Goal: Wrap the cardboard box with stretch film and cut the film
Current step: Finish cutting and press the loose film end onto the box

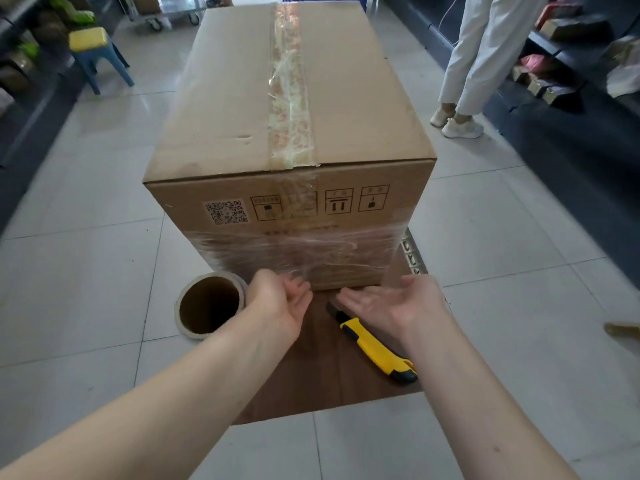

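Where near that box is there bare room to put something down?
Bare floor tiles left of the cardboard box and tiles right of it. Crowded in front: film roll, utility knife, left hand and right hand.

matt brown cardboard box [242,109] with glossy, wrinkled clear stretch film [298,254] around its base. yellow plastic cutter [377,351] on a dark wood-grain board [322,382]. pale floor tiles [86,271] look glossy.

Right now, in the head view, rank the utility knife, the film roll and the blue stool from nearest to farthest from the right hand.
1. Utility knife: lying on the brown board, just under the right hand.
2. Film roll: on the floor, beyond the left hand.
3. Blue stool: far back on the left, by the shelves.
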### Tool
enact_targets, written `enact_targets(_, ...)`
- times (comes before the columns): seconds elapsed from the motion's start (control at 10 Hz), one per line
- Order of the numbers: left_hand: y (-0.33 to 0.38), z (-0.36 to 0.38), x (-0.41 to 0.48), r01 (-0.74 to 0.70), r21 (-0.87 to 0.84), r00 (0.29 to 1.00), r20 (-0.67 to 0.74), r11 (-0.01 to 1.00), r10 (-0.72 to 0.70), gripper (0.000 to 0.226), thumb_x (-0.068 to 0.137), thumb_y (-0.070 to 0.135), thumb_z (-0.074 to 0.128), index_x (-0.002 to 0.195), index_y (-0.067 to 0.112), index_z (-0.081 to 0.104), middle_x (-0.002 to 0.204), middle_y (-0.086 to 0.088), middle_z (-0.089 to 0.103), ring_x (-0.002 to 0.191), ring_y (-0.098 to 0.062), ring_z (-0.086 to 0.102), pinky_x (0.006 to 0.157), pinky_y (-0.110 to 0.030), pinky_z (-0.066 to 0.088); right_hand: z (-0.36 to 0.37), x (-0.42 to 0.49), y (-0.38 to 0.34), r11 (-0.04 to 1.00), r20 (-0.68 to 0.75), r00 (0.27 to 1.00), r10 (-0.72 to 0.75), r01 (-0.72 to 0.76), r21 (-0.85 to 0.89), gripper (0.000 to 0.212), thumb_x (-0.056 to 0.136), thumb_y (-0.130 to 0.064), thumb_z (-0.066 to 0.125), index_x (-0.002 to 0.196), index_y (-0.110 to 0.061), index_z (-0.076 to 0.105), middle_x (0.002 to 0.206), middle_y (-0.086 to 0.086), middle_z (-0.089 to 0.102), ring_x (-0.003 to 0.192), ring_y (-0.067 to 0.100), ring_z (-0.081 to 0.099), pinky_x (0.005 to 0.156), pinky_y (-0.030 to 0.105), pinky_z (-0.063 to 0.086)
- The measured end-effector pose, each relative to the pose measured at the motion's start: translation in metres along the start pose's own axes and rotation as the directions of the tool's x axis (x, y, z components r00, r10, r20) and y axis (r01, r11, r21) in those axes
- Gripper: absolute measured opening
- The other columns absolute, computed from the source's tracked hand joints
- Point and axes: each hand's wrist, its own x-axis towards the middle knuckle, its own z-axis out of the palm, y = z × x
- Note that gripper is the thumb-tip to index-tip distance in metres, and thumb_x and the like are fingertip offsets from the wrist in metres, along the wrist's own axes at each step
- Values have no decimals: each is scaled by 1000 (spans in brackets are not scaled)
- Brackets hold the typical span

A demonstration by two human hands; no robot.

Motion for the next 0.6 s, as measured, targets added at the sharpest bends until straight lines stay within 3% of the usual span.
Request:
enact_targets(0.1,1,5,5,22,-8,1000,-14,1000,-22,59,83,-18,15,139,-12,29,145,-27,35,133,-35,37,109,-41,33,8,10,13,1000,46,999,24,-24,4,65,99,-31,21,150,5,6,154,33,14,143,45,19,115,57,20)
enact_targets(0.2,11,15,6,56,-122,998,18,991,-55,40,84,-15,26,120,-10,42,140,-30,39,131,-38,40,109,-44,34,25,15,6,996,138,990,-18,5,93,66,98,-31,23,148,7,2,155,32,11,143,46,16,115,57,20)
enact_targets(0.3,14,10,0,66,-104,993,100,992,-56,41,85,-7,32,126,-8,40,143,-29,36,133,-37,37,112,-45,30,21,12,1,997,164,986,-11,-1,72,68,97,-28,27,147,10,2,154,33,12,143,45,16,116,55,18)
enact_targets(0.5,15,-6,-17,23,10,988,156,1000,-25,47,94,7,33,139,-3,38,145,-19,41,133,-30,39,113,-40,28,-12,-17,-8,992,60,993,-103,107,-73,56,97,-23,29,145,7,27,144,33,37,134,42,38,109,56,32)
enact_targets(0.6,12,-8,-41,-83,179,974,222,980,42,44,99,23,31,139,10,45,143,-6,47,132,-24,41,114,-39,26,-12,-50,-18,958,44,987,-155,161,-238,45,95,-17,33,132,2,48,129,28,54,121,38,53,100,55,42)
